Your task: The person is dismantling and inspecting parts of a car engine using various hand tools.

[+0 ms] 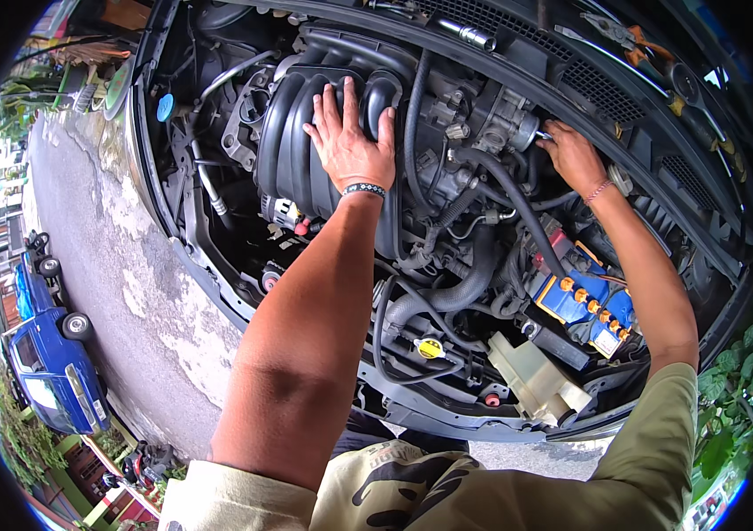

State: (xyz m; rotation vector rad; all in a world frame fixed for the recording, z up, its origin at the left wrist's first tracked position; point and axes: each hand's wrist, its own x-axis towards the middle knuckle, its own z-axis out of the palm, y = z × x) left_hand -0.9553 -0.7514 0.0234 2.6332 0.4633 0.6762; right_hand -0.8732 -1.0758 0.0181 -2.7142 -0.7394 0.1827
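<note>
My left hand [354, 149] lies flat on the black ribbed intake manifold [286, 146], fingers spread, holding nothing. At the far right of the engine, my right hand [574, 159] reaches in beside the metal throttle body [511, 133]. Its thumb and fingers are pinched around a small shiny metal piece at the throttle body's side, mostly covered by the fingers; I cannot tell what it is. A thick black hose [511, 190] curves down to the left of that hand.
Along the cowl rest a chrome socket tool [468, 35], orange-handled pliers [611, 34] and a wrench [699, 104]. Nearer me are a blue battery [562, 305] with orange caps, a yellow-labelled radiator cap [430, 348] and a whitish plastic reservoir [531, 380]. A blue pickup [49, 354] stands outside, left.
</note>
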